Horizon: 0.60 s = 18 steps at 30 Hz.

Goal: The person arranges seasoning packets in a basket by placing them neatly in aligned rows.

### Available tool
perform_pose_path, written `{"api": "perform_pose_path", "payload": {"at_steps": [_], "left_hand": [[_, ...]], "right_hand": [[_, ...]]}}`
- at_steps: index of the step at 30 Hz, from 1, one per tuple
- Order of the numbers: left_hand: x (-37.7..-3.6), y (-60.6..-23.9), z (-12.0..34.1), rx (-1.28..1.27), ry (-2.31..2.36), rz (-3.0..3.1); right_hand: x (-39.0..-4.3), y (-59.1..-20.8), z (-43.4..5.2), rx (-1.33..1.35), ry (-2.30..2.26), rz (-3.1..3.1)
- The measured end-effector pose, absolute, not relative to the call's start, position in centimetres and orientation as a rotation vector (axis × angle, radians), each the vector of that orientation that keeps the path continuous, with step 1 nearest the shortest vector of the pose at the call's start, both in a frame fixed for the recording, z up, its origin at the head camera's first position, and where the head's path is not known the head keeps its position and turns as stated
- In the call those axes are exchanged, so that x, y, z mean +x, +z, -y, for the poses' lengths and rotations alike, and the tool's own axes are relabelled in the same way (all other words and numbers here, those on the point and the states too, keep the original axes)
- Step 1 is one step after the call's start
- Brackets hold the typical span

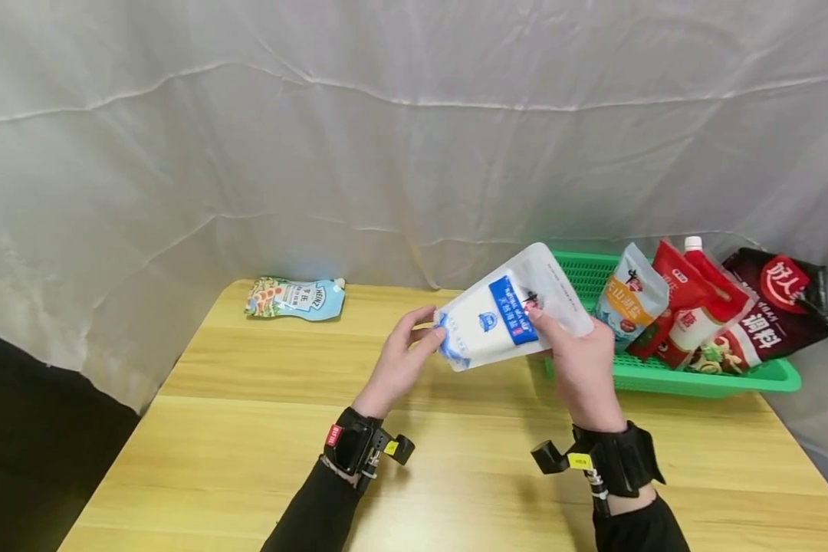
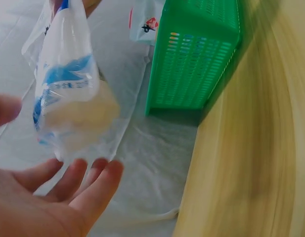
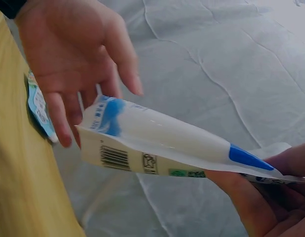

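A white and blue bag of sea salt (image 1: 486, 318) is held up above the table, tilted, its bottom toward the left. My right hand (image 1: 586, 372) pinches its upper end between thumb and fingers, which the right wrist view also shows on the bag (image 3: 167, 131). My left hand (image 1: 400, 356) is at the bag's bottom end. In the left wrist view, the left fingers (image 2: 100, 190) are spread at the lower edge, with the thumb apart from the bag.
A green basket (image 1: 704, 385) at the right holds a blue-orange pouch (image 1: 631, 299), red packets (image 1: 707, 314) and a dark seasoning bag (image 1: 776, 299). A light-blue Heinz sauce pouch (image 1: 297, 299) lies at the table's back left. Grey cloth (image 1: 359, 153) hangs behind.
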<state>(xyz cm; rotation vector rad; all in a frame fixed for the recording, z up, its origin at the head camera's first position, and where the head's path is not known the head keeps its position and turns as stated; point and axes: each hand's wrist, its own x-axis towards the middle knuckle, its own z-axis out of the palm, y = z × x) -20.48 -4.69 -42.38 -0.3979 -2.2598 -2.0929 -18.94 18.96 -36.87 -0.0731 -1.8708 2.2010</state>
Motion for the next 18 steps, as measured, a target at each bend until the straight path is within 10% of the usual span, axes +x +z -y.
{"api": "perform_pose_path", "payload": {"at_steps": [18], "left_hand": [[-23.4,-41.5,-1.4,-0.239,-2.252,2.137]], "right_hand": [[-21.4,-32.1,-26.4,-0.157,1.944,1.707]]}}
